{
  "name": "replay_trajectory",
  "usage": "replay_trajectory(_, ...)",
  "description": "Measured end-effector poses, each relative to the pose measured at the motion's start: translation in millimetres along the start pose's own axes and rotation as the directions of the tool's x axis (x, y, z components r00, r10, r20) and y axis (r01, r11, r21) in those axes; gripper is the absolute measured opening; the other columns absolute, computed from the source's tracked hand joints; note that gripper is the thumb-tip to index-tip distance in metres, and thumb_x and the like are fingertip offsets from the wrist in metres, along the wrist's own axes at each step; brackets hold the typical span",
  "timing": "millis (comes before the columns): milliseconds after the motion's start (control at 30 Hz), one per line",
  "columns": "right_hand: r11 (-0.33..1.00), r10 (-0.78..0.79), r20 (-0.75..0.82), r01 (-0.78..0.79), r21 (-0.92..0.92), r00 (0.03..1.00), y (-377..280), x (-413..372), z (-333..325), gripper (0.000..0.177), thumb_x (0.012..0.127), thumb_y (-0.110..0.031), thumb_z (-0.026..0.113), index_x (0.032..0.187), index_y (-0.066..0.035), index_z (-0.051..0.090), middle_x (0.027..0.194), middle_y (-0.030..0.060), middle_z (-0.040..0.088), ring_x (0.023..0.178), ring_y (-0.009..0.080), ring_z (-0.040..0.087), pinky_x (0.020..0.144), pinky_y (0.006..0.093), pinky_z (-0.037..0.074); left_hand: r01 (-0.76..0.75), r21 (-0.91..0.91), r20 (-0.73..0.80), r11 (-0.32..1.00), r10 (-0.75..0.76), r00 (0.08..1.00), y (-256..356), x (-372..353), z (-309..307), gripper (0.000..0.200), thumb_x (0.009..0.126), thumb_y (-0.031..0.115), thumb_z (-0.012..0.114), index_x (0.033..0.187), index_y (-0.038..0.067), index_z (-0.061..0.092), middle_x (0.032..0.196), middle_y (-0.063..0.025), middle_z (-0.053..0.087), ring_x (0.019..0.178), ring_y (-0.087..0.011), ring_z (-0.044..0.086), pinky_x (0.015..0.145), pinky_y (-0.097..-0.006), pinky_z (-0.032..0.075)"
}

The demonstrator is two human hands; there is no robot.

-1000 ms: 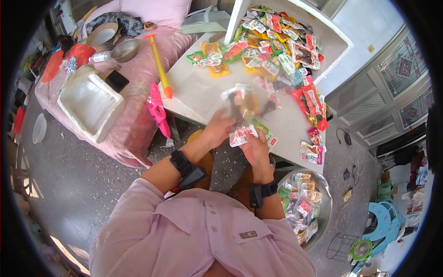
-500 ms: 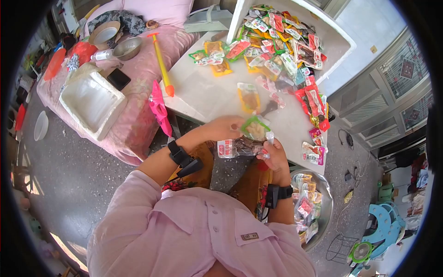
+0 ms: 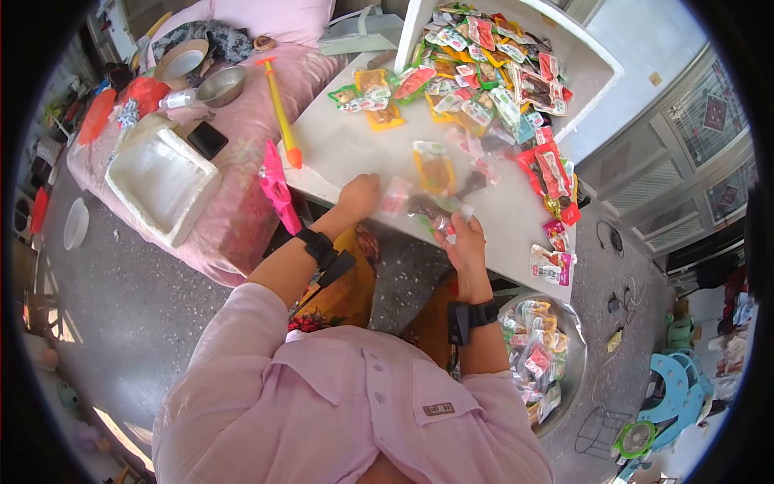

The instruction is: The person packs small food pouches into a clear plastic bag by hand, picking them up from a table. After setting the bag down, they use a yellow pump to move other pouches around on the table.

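Observation:
My right hand (image 3: 466, 239) grips clear plastic snack packets at the table's front edge. One is a snack packet with dark contents (image 3: 429, 207) and a red-and-white label at its left end. A bit of green edging shows beneath it, blurred. My left hand (image 3: 360, 196) is just left of that label, over the table edge, its fingers curled closed; what they hold, if anything, is hidden. Just beyond lies a yellow-edged snack packet (image 3: 435, 165) on the white table (image 3: 339, 153).
A white foam box (image 3: 592, 81) on its side spills many snack packets (image 3: 476, 60) onto the table. More packets fill a metal basin (image 3: 571, 363) at lower right. Red packets (image 3: 550, 173) line the right edge. A pink toy (image 3: 276, 187) and yellow pump (image 3: 282, 113) are at left.
My left hand has moved left and up, off the green-edged packet. My right hand has shifted up and slightly left with the dark packet, which is now over the table edge.

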State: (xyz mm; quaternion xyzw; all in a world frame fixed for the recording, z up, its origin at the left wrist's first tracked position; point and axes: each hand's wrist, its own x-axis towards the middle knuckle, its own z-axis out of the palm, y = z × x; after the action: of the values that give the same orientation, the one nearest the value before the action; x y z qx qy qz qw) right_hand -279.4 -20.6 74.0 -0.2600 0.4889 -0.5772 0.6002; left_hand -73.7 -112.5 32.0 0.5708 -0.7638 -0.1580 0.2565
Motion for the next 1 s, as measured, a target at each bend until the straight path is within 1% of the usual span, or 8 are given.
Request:
replay_trajectory(167,0.998,0.025,-0.015,-0.026,-0.062,1.000,-2,13,1,0.014,0.082,-0.015,0.047,0.093,-0.008,0.046,0.074,0.0016,0.049,0.068,0.0177,0.056,0.058,0.0317,0.047,0.008,-0.042,-0.064,0.999,-0.011,0.998,5,-8,3,0.010,0.072,0.012,0.046,0.073,0.003,0.050,0.074,-0.0174,0.052,0.073,-0.0340,0.051,0.065,-0.0414,0.042)
replay_trajectory(267,0.996,0.036,-0.028,-0.038,-0.085,0.999,-3,17,-2,0.015,0.081,-0.015,0.047,0.094,-0.007,0.046,0.077,0.0025,0.051,0.068,0.0183,0.057,0.056,0.0312,0.047,-0.012,-0.115,-0.179,0.993,-0.008,0.984,7,-13,3,0.009,0.071,0.011,0.047,0.073,0.003,0.049,0.073,-0.0176,0.051,0.072,-0.0344,0.050,0.063,-0.0417,0.041)
replay_trajectory(367,0.995,0.062,-0.005,-0.062,-0.084,0.998,-9,11,0,0.016,0.081,-0.015,0.046,0.095,-0.007,0.046,0.078,0.0032,0.052,0.067,0.0185,0.057,0.054,0.0302,0.048,-0.035,-0.129,-0.178,0.991,0.012,0.984,9,-16,3,0.008,0.071,0.010,0.048,0.073,0.003,0.049,0.071,-0.0172,0.050,0.069,-0.0346,0.050,0.062,-0.0418,0.041)
replay_trajectory(533,0.974,0.128,0.063,-0.113,-0.198,0.990,-11,15,-3,0.015,0.081,-0.015,0.047,0.093,-0.006,0.047,0.074,0.0029,0.052,0.065,0.0186,0.057,0.053,0.0293,0.048,-0.092,-0.064,-0.219,0.994,0.076,0.973,13,-21,5,0.007,0.071,0.011,0.049,0.072,0.004,0.049,0.071,-0.0154,0.049,0.069,-0.0337,0.049,0.061,-0.0411,0.041)
replay_trajectory(733,0.999,-0.025,-0.115,0.029,0.040,0.993,-5,18,9,0.011,0.081,-0.012,0.045,0.089,-0.004,0.046,0.068,0.0030,0.048,0.063,0.0187,0.056,0.052,0.0309,0.048,-0.206,-0.003,-0.210,0.979,0.201,0.957,27,-32,-6,0.006,0.070,0.010,0.050,0.070,0.004,0.049,0.069,-0.0132,0.049,0.068,-0.0317,0.050,0.059,-0.0403,0.042)
replay_trajectory(833,0.995,-0.024,-0.089,0.033,0.099,0.996,11,27,18,0.012,0.082,-0.010,0.044,0.092,-0.004,0.045,0.070,0.0031,0.046,0.069,0.0180,0.054,0.058,0.0347,0.048,-0.248,0.038,-0.233,0.968,0.250,0.940,32,-31,-7,0.005,0.068,0.009,0.051,0.069,0.004,0.050,0.068,-0.0127,0.048,0.068,-0.0307,0.050,0.059,-0.0396,0.042)
replay_trajectory(933,0.969,0.002,-0.047,0.010,0.245,0.999,32,35,34,0.004,0.081,-0.008,0.044,0.081,-0.007,0.041,0.073,0.0036,0.043,0.077,0.0176,0.051,0.068,0.0412,0.046,-0.265,0.046,-0.263,0.963,0.268,0.927,33,-29,-3,0.005,0.067,0.009,0.052,0.068,0.005,0.050,0.068,-0.0123,0.048,0.068,-0.0302,0.050,0.058,-0.0393,0.042)
replay_trajectory(1000,0.962,0.040,0.029,-0.046,0.269,0.999,39,36,47,0.007,0.080,-0.007,0.043,0.086,-0.007,0.044,0.077,0.0040,0.046,0.079,0.0160,0.050,0.070,0.0415,0.045,-0.322,0.042,-0.283,0.946,0.320,0.904,36,-29,-6,0.005,0.067,0.009,0.052,0.068,0.005,0.050,0.068,-0.0119,0.048,0.067,-0.0300,0.050,0.057,-0.0393,0.042)
